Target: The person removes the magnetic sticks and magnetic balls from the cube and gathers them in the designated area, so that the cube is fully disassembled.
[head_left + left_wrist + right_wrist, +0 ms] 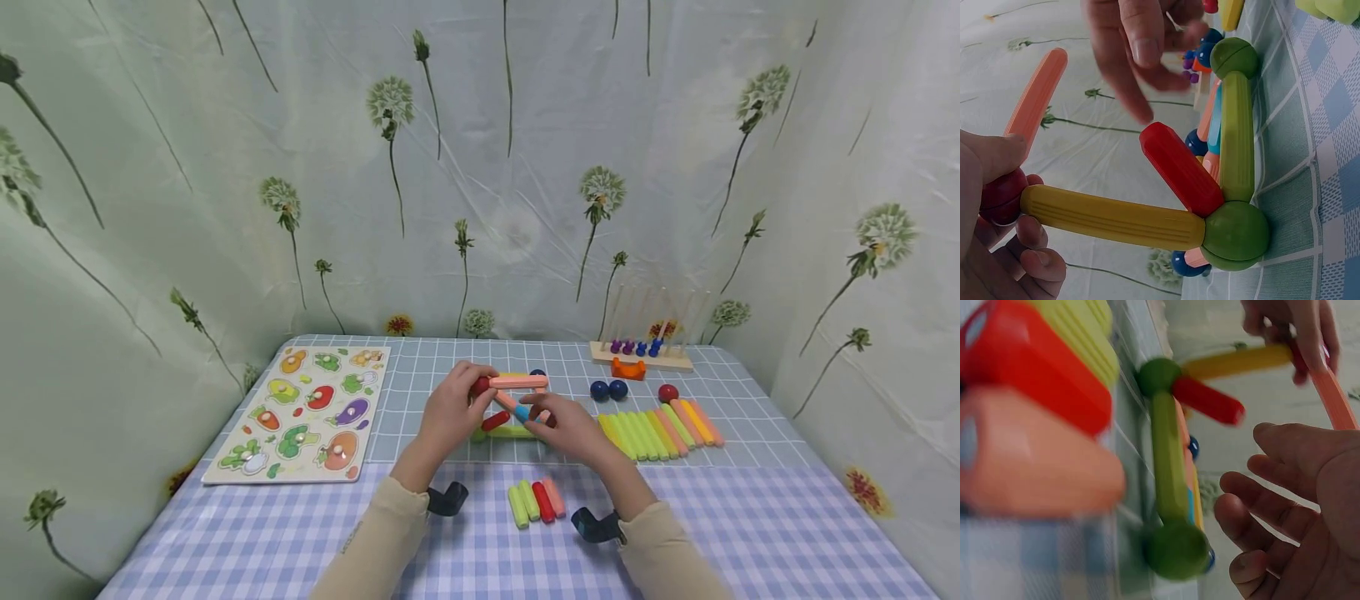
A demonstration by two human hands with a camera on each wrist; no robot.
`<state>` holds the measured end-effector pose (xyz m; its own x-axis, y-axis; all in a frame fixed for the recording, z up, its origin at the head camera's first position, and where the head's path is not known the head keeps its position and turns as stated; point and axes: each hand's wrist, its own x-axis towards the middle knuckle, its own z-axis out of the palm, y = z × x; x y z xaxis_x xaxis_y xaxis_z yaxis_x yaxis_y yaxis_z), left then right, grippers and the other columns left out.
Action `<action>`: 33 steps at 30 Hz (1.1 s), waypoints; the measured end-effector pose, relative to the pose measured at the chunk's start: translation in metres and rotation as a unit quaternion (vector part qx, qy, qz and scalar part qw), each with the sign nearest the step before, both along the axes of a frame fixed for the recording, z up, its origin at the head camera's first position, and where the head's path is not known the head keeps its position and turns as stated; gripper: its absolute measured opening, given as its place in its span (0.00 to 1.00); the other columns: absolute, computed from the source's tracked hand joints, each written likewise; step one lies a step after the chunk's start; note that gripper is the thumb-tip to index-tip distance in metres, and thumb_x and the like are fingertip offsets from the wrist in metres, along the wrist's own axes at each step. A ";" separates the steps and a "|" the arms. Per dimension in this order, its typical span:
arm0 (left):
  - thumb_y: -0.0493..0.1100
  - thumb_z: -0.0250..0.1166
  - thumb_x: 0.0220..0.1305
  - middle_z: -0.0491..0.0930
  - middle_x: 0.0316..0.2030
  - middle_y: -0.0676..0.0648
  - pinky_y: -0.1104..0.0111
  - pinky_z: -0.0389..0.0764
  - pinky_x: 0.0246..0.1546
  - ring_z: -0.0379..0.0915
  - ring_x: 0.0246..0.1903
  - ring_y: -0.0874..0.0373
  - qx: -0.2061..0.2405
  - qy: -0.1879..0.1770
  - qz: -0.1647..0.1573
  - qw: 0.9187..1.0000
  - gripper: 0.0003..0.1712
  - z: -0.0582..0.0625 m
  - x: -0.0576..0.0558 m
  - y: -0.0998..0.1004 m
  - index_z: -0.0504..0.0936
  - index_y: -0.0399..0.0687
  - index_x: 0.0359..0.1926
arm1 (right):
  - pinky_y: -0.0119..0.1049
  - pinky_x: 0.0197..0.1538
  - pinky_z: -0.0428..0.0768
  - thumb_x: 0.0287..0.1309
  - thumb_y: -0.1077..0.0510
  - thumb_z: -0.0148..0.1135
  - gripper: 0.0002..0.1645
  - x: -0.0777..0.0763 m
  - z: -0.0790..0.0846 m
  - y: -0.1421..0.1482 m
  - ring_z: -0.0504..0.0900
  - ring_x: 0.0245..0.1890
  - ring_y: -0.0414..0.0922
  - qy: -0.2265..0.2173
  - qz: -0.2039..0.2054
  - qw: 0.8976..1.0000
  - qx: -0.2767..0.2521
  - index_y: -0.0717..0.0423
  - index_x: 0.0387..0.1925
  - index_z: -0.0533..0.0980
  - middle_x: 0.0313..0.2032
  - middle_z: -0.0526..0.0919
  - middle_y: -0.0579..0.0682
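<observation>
My left hand (456, 402) grips a dark red ball (1005, 199) between thumb and fingers. From that ball a salmon stick (1036, 94) juts out, and a yellow stick (1113, 215) runs down to a green ball (1236, 235) at the table. A short red stick (1182, 169) rises at a slant from the same green ball. Along the table a lime-green stick (1237, 137) joins it to a second green ball (1175, 550). My right hand (566, 427) hovers beside this frame, fingers loosely bent and holding nothing. Blue balls (1196, 142) and more sticks show behind.
Four vegetable-puzzle sides aside, the puzzle board (296, 417) lies at left. A row of coloured sticks (652, 433) lies at right, with two navy balls (608, 390) and a red ball (668, 392) behind. A pegged bead rack (645, 354) stands farther back. Several short sticks (536, 502) lie in front.
</observation>
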<state>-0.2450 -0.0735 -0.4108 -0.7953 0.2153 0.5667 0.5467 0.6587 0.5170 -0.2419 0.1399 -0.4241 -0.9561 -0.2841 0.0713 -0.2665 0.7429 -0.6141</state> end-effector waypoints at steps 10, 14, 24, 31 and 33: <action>0.43 0.68 0.66 0.79 0.44 0.49 0.70 0.80 0.36 0.72 0.35 0.61 -0.002 -0.002 -0.001 1.000 0.13 0.001 -0.001 0.000 0.82 0.51 0.50 | 0.40 0.43 0.81 0.62 0.56 0.68 0.19 0.007 -0.001 -0.023 0.79 0.35 0.41 0.027 0.066 0.997 0.028 0.48 0.55 0.80 0.41 0.86 0.44; 0.42 0.68 0.65 0.78 0.42 0.50 0.73 0.76 0.32 0.70 0.32 0.62 0.005 0.001 -0.009 1.000 0.13 -0.001 -0.002 0.000 0.82 0.52 0.50 | 0.40 0.42 0.82 0.62 0.55 0.67 0.17 0.011 -0.005 -0.029 0.82 0.36 0.40 0.044 0.087 0.993 0.064 0.43 0.53 0.80 0.41 0.87 0.43; 0.42 0.69 0.65 0.78 0.41 0.50 0.74 0.75 0.31 0.70 0.31 0.62 0.012 -0.004 -0.013 1.000 0.13 -0.002 -0.002 -0.001 0.82 0.52 0.50 | 0.40 0.43 0.82 0.59 0.50 0.71 0.15 0.018 -0.013 -0.039 0.82 0.39 0.38 0.084 0.071 0.983 0.146 0.37 0.48 0.82 0.42 0.87 0.37; 0.42 0.68 0.65 0.78 0.39 0.50 0.73 0.73 0.29 0.69 0.30 0.62 0.013 0.016 -0.017 1.000 0.12 -0.002 -0.002 -0.001 0.83 0.51 0.50 | 0.43 0.46 0.82 0.61 0.51 0.69 0.10 0.017 -0.013 -0.035 0.84 0.44 0.40 0.097 0.080 0.980 0.156 0.35 0.44 0.84 0.42 0.87 0.35; 0.42 0.68 0.65 0.78 0.40 0.50 0.73 0.73 0.29 0.69 0.30 0.62 0.014 0.015 -0.017 1.000 0.12 -0.003 -0.002 -0.001 0.83 0.51 0.50 | 0.44 0.47 0.82 0.62 0.51 0.68 0.10 0.017 -0.012 -0.032 0.84 0.44 0.40 0.085 0.088 0.982 0.146 0.36 0.44 0.85 0.42 0.87 0.35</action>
